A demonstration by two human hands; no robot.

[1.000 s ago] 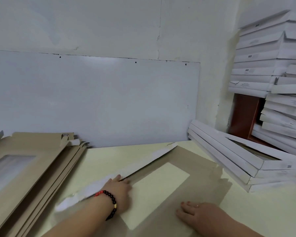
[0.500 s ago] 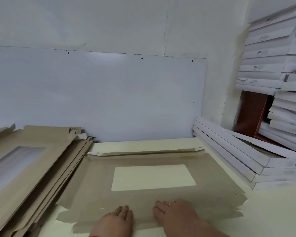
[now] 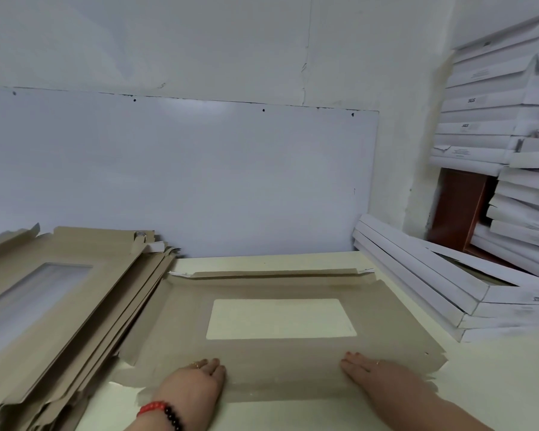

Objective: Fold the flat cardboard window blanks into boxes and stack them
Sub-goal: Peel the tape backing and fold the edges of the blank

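1. A flat brown cardboard blank with a rectangular window cut-out lies on the pale cream desk, centred near the front edge. The desk surface shows through the window.
2. The long flap at the blank's far edge is folded over toward the person along its full length.
3. The left hand lies flat on the near strip of the blank, left of centre, fingers straight and together, palm down. It grips nothing. A red and black bead bracelet sits on the wrist.
4. The right hand lies flat on the same near strip, right of centre, fingers extended, palm down. It grips nothing. The two hands are well apart.
5. A stack of flat brown cardboard window blanks occupies the left edge of the desk, tilted, with its right side overlapping the left edge of the working blank.
6. A low pile of folded white boxes rests at the right rear corner of the desk, just beside the blank.
7. A taller stack of folded white boxes stands against the right wall.
8. A white panel covers the wall behind the rear edge of the desk.
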